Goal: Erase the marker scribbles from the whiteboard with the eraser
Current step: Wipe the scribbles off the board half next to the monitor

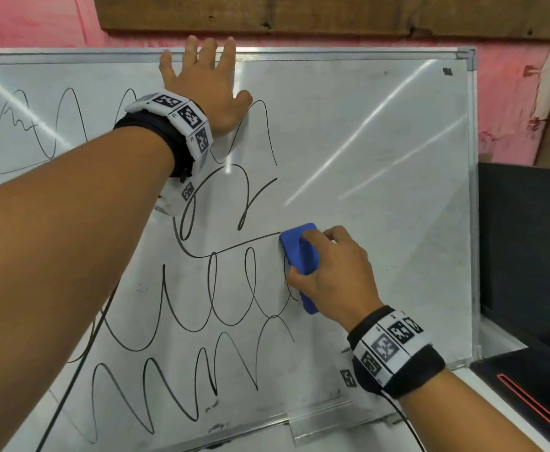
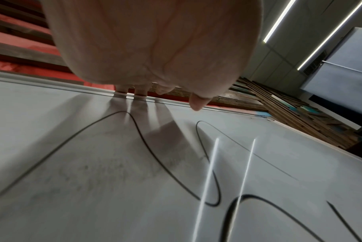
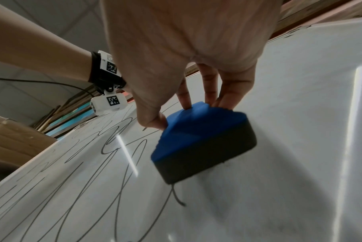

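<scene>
A whiteboard [image 1: 381, 132] leans against the pink wall, its left and middle covered in black marker scribbles [image 1: 201, 295]. My right hand [image 1: 329, 272] grips a blue eraser [image 1: 299, 256] with a dark felt pad [image 3: 209, 162], pressed flat on the board at the right end of the scribbles. The board to the right of the eraser is wiped white. My left hand [image 1: 201, 79] lies flat on the board near its top edge, fingers straight and spread, the fingertips [image 2: 140, 92] over the frame [image 2: 51, 83]. Scribbles [image 2: 159, 163] run under that wrist.
A wooden plank [image 1: 332, 14] hangs on the wall above the board. A black surface [image 1: 527, 256] stands to the right, with a red-edged dark item [image 1: 534, 406] below it. Brown cardboard [image 3: 12, 144] shows beyond the board's left side. A marker tray [image 1: 319, 419] runs along the bottom frame.
</scene>
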Action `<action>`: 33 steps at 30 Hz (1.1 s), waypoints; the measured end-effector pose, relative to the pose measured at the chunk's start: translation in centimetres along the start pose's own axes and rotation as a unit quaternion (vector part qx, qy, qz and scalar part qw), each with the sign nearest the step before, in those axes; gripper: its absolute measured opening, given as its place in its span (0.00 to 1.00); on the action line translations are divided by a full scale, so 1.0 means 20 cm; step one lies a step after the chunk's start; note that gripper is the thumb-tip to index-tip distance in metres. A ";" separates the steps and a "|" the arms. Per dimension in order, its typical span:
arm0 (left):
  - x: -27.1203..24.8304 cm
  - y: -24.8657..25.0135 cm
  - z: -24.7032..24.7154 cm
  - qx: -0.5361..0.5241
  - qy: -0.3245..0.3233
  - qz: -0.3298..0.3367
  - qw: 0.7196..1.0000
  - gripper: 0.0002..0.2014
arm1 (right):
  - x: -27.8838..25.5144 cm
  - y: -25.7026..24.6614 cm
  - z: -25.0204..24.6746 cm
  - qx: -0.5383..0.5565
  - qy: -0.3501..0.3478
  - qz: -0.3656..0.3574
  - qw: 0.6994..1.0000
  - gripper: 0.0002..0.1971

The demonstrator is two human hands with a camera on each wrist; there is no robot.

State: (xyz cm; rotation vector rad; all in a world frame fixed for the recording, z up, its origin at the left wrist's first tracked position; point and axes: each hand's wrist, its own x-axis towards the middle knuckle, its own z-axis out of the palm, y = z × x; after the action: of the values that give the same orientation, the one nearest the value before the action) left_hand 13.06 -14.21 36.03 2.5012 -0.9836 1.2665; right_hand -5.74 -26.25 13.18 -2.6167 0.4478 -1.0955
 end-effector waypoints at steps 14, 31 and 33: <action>-0.44 0.10 0.05 -0.057 0.022 0.061 0.996 0.34 | -0.33 0.10 0.14 -0.008 -0.121 0.026 0.992 0.27; -1.29 0.17 0.28 -0.123 -0.032 0.144 0.981 0.27 | -0.49 0.05 0.24 -0.020 -0.166 0.033 0.985 0.29; -1.41 0.20 0.31 -0.154 -0.058 0.147 0.975 0.24 | -0.51 0.05 0.25 -0.028 -0.173 0.034 0.984 0.28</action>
State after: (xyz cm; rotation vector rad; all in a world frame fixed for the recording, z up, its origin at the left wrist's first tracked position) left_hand 2.82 -6.28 9.83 2.2696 -1.4979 0.9503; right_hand -9.07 -22.70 2.98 -2.7411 0.4887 -0.5955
